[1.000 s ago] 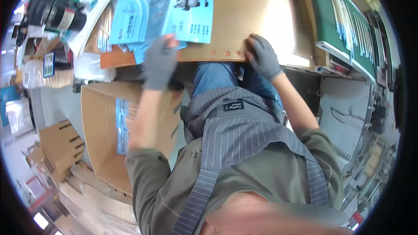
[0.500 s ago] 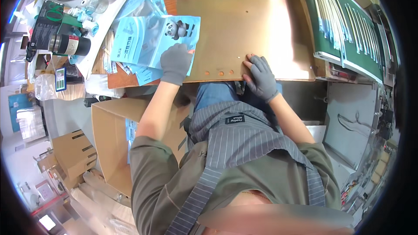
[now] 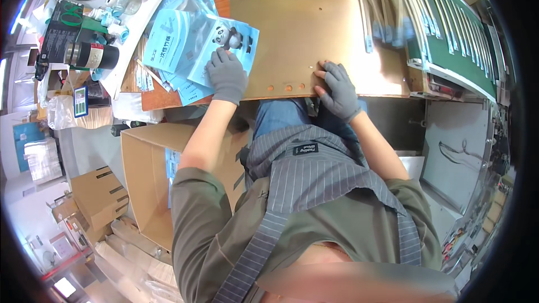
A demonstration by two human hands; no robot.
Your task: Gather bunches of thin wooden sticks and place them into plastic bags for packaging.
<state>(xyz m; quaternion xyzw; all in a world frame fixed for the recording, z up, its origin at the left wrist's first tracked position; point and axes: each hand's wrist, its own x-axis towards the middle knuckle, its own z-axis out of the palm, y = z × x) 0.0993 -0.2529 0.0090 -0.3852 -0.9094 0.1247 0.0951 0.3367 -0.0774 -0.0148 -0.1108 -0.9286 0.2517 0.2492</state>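
Newly in reach of right hand — fingers spread, empty — wrapped sticks, right; left hand half-curled on blue bag, hold unclear.

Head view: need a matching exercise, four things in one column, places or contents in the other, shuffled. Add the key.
Things
1. left hand
2. right hand
3. open box
4. green surface

Places or contents
A. at the brown board's near edge
B. slim packets lying across it
C. on the panda bag
D. blue packs inside

Pairs: 1-C, 2-A, 3-D, 4-B
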